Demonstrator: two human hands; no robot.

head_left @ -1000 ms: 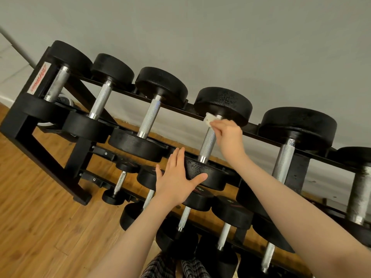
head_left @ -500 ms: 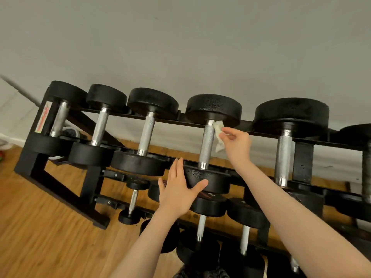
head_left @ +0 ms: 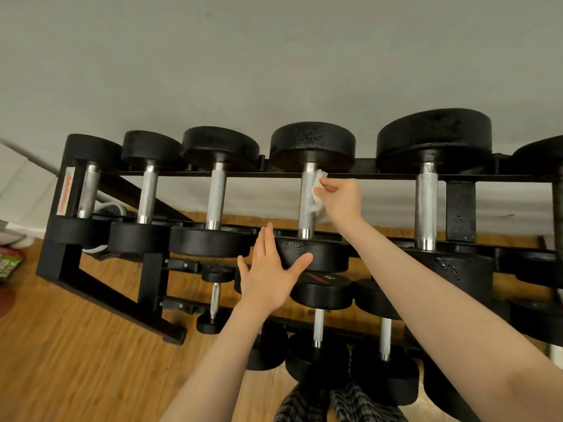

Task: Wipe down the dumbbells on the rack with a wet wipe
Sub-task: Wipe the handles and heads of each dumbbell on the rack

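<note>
White wet wipe [head_left: 316, 193] crumpled against knurled steel handle of fourth top-row dumbbell [head_left: 309, 202]; black rack [head_left: 100, 269].

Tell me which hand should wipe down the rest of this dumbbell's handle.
Right. The right hand already pinches the wet wipe against the handle; the left hand lies flat, steadying the near head.

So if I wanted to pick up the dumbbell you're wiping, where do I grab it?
Grab the dumbbell by its bumpy silver handle, reaching down from above. The black ends are too fat for fingers, and the rack holds them, leaving the handle bare.
</note>
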